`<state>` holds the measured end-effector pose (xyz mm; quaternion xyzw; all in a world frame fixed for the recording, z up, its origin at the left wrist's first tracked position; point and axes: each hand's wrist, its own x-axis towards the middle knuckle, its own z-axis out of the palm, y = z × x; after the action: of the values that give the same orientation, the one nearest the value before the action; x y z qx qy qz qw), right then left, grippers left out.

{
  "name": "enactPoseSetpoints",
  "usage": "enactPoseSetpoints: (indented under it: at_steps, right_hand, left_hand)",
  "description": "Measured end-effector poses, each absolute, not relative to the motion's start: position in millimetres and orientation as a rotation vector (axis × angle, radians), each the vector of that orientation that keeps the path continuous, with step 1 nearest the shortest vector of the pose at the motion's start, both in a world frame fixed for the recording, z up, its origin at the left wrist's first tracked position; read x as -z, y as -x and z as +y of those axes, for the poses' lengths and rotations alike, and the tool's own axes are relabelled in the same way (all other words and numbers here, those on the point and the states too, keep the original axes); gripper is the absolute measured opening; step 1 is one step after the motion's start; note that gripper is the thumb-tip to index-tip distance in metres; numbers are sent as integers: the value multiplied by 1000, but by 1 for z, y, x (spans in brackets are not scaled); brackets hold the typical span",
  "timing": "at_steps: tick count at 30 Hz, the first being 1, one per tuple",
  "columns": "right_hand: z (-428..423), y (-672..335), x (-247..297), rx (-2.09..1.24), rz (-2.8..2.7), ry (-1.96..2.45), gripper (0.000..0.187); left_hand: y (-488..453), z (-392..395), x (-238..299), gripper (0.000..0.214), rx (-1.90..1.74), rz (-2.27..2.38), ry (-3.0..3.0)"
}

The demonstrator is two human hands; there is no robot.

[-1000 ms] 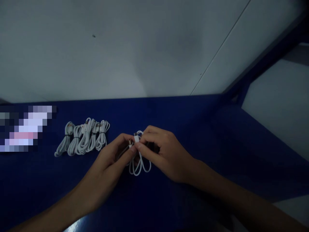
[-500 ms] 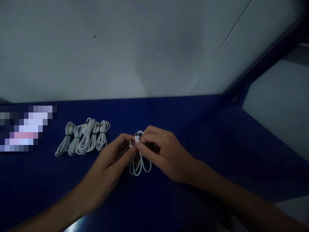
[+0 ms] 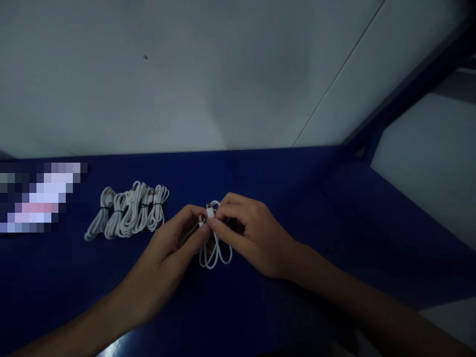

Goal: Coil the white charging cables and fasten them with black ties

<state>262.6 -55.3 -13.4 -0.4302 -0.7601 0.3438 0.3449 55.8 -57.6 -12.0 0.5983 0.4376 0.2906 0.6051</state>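
A looped white USB cable is held between my two hands over the blue tabletop. My left hand is closed on it, thumb and fingers pinching near a small metal-tipped plug. Close beside, my right hand pinches the cable by its larger white plug, whose metal end points away from me. Loops of the cord hang below the fingertips. Part of the cord is hidden behind the fingers.
Several bundled white cables, some with dark ties, lie in a row left of my hands. A pixelated patch covers something at the far left. Behind the blue table rises a pale wall panel; a blue frame bar slants at right.
Almost nothing differs. Both hands keep the same grip on the cable, and the view has shifted very slightly.
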Motion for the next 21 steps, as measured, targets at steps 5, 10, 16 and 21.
enactPoseSetpoints:
  at_steps: [5,10,16,21]
  right_hand:
    - [-55,-263,13,-888,-1991,1128,33]
    - [-55,-264,12,-876,-2007,1137,34]
    - [-54,-265,12,-872,-2021,1144,34]
    - [-54,-264,11,-880,-2034,1148,35]
  left_hand:
    - [-57,-59,11,17,-666,1016,-1410]
    - [-56,-59,11,20,-671,1014,-1412]
    - [-56,-58,12,20,-669,1012,-1437]
    - [-56,-58,12,19,-673,1000,-1429]
